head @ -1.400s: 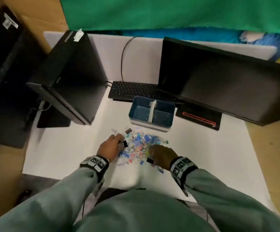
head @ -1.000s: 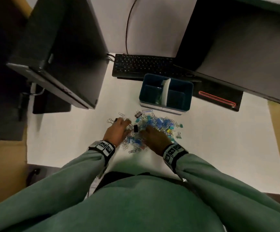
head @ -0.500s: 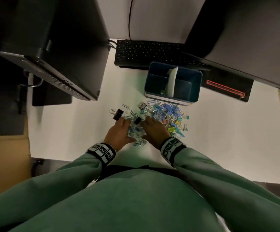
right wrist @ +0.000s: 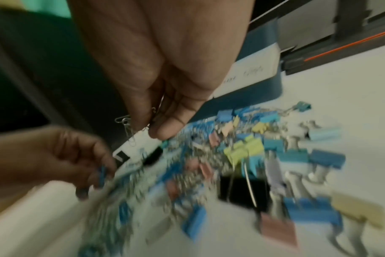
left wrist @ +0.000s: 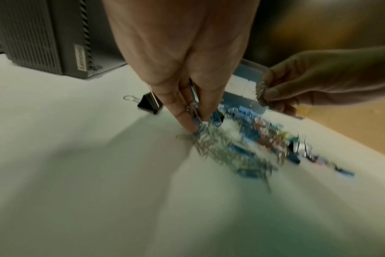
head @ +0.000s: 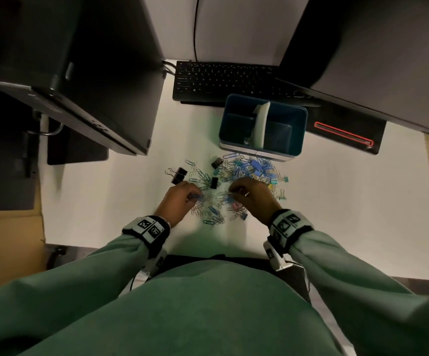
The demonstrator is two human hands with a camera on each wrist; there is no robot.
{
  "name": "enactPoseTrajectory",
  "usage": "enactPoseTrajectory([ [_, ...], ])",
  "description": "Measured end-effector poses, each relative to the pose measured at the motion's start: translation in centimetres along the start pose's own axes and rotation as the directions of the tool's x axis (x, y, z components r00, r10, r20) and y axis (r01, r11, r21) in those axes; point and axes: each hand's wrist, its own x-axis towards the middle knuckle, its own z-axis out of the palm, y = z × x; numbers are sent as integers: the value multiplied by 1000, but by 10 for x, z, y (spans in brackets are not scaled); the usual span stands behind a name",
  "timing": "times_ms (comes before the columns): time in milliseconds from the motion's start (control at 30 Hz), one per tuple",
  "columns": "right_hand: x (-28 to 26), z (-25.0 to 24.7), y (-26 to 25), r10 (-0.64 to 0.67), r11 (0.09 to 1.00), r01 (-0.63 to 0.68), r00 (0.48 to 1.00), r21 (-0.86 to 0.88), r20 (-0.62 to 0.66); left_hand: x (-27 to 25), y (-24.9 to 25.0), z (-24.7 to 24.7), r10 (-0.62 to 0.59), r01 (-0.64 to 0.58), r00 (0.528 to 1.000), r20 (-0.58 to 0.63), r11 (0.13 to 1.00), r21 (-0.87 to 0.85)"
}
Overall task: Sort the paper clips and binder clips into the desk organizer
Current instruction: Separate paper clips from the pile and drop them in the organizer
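A: Where are the clips?

B: A mixed heap of paper clips (head: pixel 209 204) and coloured binder clips (head: pixel 255 167) lies on the white tabletop (head: pixel 349 201), just in front of the blue desk organizer (head: pixel 295 116). Three black binder clips sit at the heap's left edge; the largest (head: pixel 178 174) lies a little apart from the rest.

A: And the hands?

B: The left hand (head: pixel 178 201) has its grip closed on a small bunch of paper clips, fingertips (left wrist: pixel 190 124) down at the near left edge of the heap. The right hand (head: pixel 253 196) pinches a few linked silver paper clips (right wrist: pixel 127 126) between thumb and fingers, held just above the heap.

A: Anything in the organizer?

B: A white divider (head: pixel 261 124) splits it in two; something small lies in the left compartment, but I cannot tell what.

A: Around it?

B: A black keyboard (head: pixel 223 80) sits behind the organizer, dark monitors stand to either side, and green sleeves (head: pixel 349 268) cover both arms.
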Motion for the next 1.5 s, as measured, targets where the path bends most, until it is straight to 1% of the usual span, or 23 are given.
enactPoseTrajectory([
  [67, -7, -23, -14, -10, 996, 14, 999, 89, -35, -2, 16, -14, -25, 24, 1000, -3, 994, -111],
  [167, -10, -58, -43, -41, 965, 81, 986, 249, -161, 3, 55, -40, -34, 29, 999, -18, 966, -256],
  [233, 0, -78, -56, -14, 941, 102, 965, 323, -263, 19, 85, -55, -29, 11, 998, -54, 947, -320],
  [300, 19, -95, -63, 24, 914, 130, 929, 385, -370, 46, 114, -66, -5, -43, 991, -132, 933, -358],
  [333, 30, -100, -64, 33, 918, 138, 908, 371, -418, 62, 124, -68, 2, -66, 985, -172, 928, -367],
  [400, 52, -103, -61, 33, 969, 89, 880, 232, -474, 92, 137, -67, 3, -78, 978, -208, 932, -354],
  [467, 72, -100, -53, 67, 992, -11, 888, 125, -455, 111, 136, -62, 18, -72, 982, -189, 956, -283],
  [533, 79, -95, -47, 106, 993, -76, 901, 87, -420, 114, 126, -58, 37, -70, 983, -181, 980, -184],
  [600, 71, -87, -41, 73, 997, -62, 893, 38, -444, 104, 108, -56, 41, -77, 970, -241, 986, -146],
  [667, 54, -68, -39, -20, 999, 6, 889, -32, -458, 88, 86, -51, -5, -36, 952, -306, 991, -127],
  [700, 44, -55, -38, -67, 996, 36, 905, -83, -419, 81, 75, -46, -29, -2, 955, -296, 995, -104],
  [733, 36, -39, -36, -100, 987, 51, 935, -150, -339, 75, 64, -39, -44, 31, 969, -242, 998, -56],
  [800, 27, -8, -27, -86, 958, 47, 988, -284, -125, 66, 51, -21, -57, 63, 997, -50, 991, 115],
  [833, 25, 4, -21, -59, 938, 41, 997, -344, -41, 63, 47, -11, -58, 51, 998, 28, 976, 213],
  [900, 21, 17, -10, -27, 898, 32, 999, -439, 18, 59, 41, 5, -21, -13, 996, 86, 924, 383],
  [967, 15, 18, -1, -22, 865, 35, 999, -501, 32, 57, 36, 14, 23, -57, 997, 78, 886, 460],
  [1033, 10, 12, 10, -33, 840, 46, 999, -541, 32, 56, 33, 16, 60, -83, 996, 64, 878, 472],
  [1133, 10, 3, 18, -58, 828, 50, 998, -559, 3, 51, 34, 10, 96, -94, 995, 15, 917, 388],
  [1233, 19, 7, 7, -144, 836, 148, 988, -528, 49, 54, 29, -15, 21, 8, 989, -146, 981, 195],
  [1333, 33, 28, -19, -245, 823, 295, 955, -486, 165, 70, 16, -46, -117, 149, 940, -321, 986, 77],
  [1400, 42, 46, -34, -207, 808, 322, 939, -494, 275, 84, 9, -60, -164, 214, 929, -331, 969, 122],
  [1467, 42, 57, -35, -83, 784, 290, 925, -549, 370, 95, 5, -64, -189, 252, 940, -284, 946, 204],
  [1500, 37, 59, -30, -55, 766, 293, 916, -572, 397, 98, 4, -63, -197, 260, 948, -252, 933, 248],
])
